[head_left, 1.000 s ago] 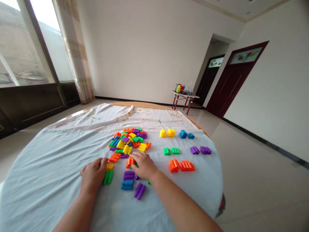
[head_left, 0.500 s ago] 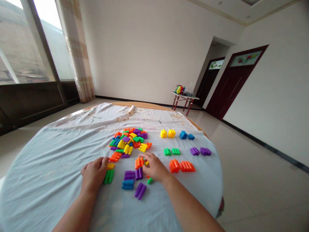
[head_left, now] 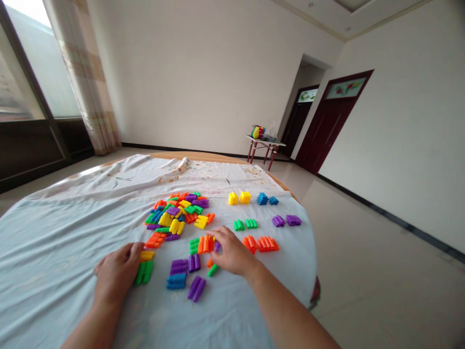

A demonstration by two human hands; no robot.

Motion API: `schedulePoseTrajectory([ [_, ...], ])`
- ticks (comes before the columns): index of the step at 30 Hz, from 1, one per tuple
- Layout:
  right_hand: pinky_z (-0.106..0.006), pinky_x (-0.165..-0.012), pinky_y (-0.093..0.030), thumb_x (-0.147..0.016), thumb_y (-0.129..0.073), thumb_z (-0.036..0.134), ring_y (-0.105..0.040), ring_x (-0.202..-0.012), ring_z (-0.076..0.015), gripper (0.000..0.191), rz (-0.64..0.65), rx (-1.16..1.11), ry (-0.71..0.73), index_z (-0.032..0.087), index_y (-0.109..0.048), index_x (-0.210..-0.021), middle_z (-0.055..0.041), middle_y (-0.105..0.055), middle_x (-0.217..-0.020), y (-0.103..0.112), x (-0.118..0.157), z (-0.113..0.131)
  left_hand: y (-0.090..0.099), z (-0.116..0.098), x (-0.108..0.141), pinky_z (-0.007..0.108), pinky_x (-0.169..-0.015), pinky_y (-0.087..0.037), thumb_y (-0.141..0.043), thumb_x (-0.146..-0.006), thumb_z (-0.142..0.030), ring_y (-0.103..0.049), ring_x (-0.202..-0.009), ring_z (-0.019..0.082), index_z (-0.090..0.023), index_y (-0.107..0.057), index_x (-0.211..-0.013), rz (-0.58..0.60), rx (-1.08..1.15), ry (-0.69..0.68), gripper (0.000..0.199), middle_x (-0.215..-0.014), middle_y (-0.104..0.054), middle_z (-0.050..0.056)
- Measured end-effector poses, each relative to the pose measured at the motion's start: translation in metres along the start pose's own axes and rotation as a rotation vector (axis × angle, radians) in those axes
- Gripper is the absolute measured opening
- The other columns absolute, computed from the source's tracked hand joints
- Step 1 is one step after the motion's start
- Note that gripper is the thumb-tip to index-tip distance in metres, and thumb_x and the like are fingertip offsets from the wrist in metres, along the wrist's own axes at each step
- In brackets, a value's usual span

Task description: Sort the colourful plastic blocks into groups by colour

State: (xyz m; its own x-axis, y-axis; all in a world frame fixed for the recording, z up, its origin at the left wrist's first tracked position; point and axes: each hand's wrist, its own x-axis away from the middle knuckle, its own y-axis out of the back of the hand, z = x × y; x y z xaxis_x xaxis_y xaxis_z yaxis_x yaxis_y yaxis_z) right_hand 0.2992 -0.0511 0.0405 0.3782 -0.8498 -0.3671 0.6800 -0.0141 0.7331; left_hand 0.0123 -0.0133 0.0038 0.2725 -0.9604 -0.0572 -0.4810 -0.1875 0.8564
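Note:
My right hand (head_left: 230,251) has its fingers and thumb closed on an orange tube block (head_left: 206,244), made of joined short tubes. A green block (head_left: 194,245) shows just left of it, and a bit of purple shows by the fingers. Under that hand lie a small orange piece and a green piece (head_left: 213,270). My left hand (head_left: 121,266) rests palm down on the cloth, fingers apart and partly hidden. Its fingertips are beside a yellow block (head_left: 147,255) and a green block (head_left: 144,272). Between the hands lie purple blocks (head_left: 179,266) and a blue block (head_left: 176,281).
A mixed heap of coloured blocks (head_left: 178,213) lies beyond my hands. To the right stand sorted groups: yellow (head_left: 245,197), blue (head_left: 262,198), green (head_left: 251,223), purple (head_left: 293,220) and orange (head_left: 268,244). A cloth (head_left: 54,232) covers the round table. A small side table (head_left: 267,142) stands behind.
The view has turned right, so everything sits further left. My right hand still holds the orange block, and a green block now shows beside it. My left hand stays beside the yellow and green blocks.

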Motion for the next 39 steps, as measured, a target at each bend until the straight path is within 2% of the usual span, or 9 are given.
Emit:
schedulePoseTrajectory([
  [3, -0.037, -0.099, -0.04, -0.071, -0.056, 0.007, -0.051, -0.11, -0.0189, 0.054, -0.051, 0.011, -0.004, 0.022, -0.053, -0.122, -0.0068, -0.054, -0.114, 0.036, 0.012, -0.008, 0.0, 0.001, -0.002, 0.041, -0.093, -0.033, -0.026, -0.083, -0.046, -0.053, -0.111, 0.03, -0.02, -0.064, -0.103, 0.018, -0.008, 0.018, 0.05, -0.103, -0.068, 0.011],
  [6, -0.037, -0.099, -0.04, -0.069, -0.054, 0.004, -0.051, -0.108, -0.0185, 0.053, -0.088, 0.046, -0.092, 0.022, -0.054, -0.12, -0.0064, -0.054, -0.114, 0.067, 0.028, -0.02, -0.001, 0.001, -0.003, 0.041, -0.094, -0.032, -0.025, -0.083, -0.046, -0.051, -0.113, 0.03, -0.02, -0.063, -0.105, 0.036, -0.014, 0.032, 0.051, -0.106, -0.067, 0.012],
  [10, -0.037, -0.099, -0.04, -0.071, -0.057, 0.009, -0.049, -0.112, -0.0196, 0.052, -0.085, 0.065, -0.204, 0.023, -0.053, -0.121, -0.0069, -0.052, -0.118, 0.086, 0.057, -0.026, -0.001, 0.0, -0.003, 0.04, -0.093, -0.032, -0.024, -0.083, -0.048, -0.051, -0.113, 0.03, -0.021, -0.063, -0.105, 0.052, -0.02, 0.031, 0.052, -0.11, -0.065, 0.012],
  [12, -0.036, -0.099, -0.04, -0.072, -0.058, 0.011, -0.05, -0.112, -0.0192, 0.052, -0.034, 0.064, -0.217, 0.024, -0.054, -0.122, -0.0063, -0.051, -0.119, 0.087, 0.075, -0.025, -0.001, 0.0, -0.003, 0.039, -0.092, -0.033, -0.023, -0.082, -0.048, -0.05, -0.114, 0.029, -0.02, -0.062, -0.106, 0.052, -0.023, 0.032, 0.053, -0.112, -0.064, 0.012],
  [16, -0.031, -0.093, -0.044, -0.073, -0.056, 0.01, -0.056, -0.096, -0.0155, 0.054, 0.132, 0.056, -0.262, 0.025, -0.053, -0.125, -0.005, -0.053, -0.116, 0.078, 0.103, -0.024, -0.002, 0.002, -0.004, 0.04, -0.091, -0.033, -0.022, -0.082, -0.049, -0.05, -0.114, 0.03, -0.02, -0.061, -0.108, 0.047, -0.033, 0.036, 0.055, -0.112, -0.064, 0.012],
  [18, -0.031, -0.092, -0.045, -0.074, -0.054, 0.009, -0.056, -0.096, -0.0157, 0.053, 0.159, 0.065, -0.296, 0.025, -0.054, -0.124, -0.0052, -0.054, -0.116, 0.071, 0.111, -0.027, -0.003, 0.002, -0.004, 0.04, -0.09, -0.033, -0.022, -0.082, -0.05, -0.05, -0.113, 0.031, -0.02, -0.061, -0.108, 0.045, -0.039, 0.037, 0.055, -0.11, -0.065, 0.013],
  [25, -0.034, -0.099, -0.041, -0.074, -0.058, 0.011, -0.052, -0.111, -0.0203, 0.047, 0.072, 0.095, -0.363, 0.022, -0.057, -0.119, -0.0067, -0.054, -0.118, 0.059, 0.113, -0.035, -0.002, 0.001, -0.004, 0.038, -0.088, -0.035, -0.025, -0.083, -0.048, -0.052, -0.11, 0.029, -0.019, -0.063, -0.105, 0.034, -0.034, 0.031, 0.053, -0.107, -0.066, 0.012],
  [33, -0.033, -0.089, -0.047, -0.076, -0.059, 0.011, -0.058, -0.097, -0.0194, 0.026, -0.037, 0.107, -0.317, 0.022, -0.064, -0.099, -0.0051, -0.061, -0.101, 0.05, 0.111, -0.044, -0.004, 0.004, -0.005, 0.038, -0.084, -0.036, -0.029, -0.084, -0.046, -0.054, -0.107, 0.029, -0.019, -0.065, -0.102, -0.005, -0.023, 0.018, 0.048, -0.102, -0.068, 0.011],
  [39, -0.029, -0.08, -0.048, -0.076, -0.06, 0.012, -0.06, -0.088, -0.0178, 0.023, -0.019, 0.123, -0.347, 0.022, -0.065, -0.096, -0.0036, -0.062, -0.096, 0.049, 0.11, -0.044, -0.003, 0.003, -0.004, 0.038, -0.084, -0.036, -0.029, -0.084, -0.046, -0.054, -0.107, 0.029, -0.02, -0.065, -0.104, 0.005, -0.015, 0.018, 0.049, -0.103, -0.068, 0.011],
])
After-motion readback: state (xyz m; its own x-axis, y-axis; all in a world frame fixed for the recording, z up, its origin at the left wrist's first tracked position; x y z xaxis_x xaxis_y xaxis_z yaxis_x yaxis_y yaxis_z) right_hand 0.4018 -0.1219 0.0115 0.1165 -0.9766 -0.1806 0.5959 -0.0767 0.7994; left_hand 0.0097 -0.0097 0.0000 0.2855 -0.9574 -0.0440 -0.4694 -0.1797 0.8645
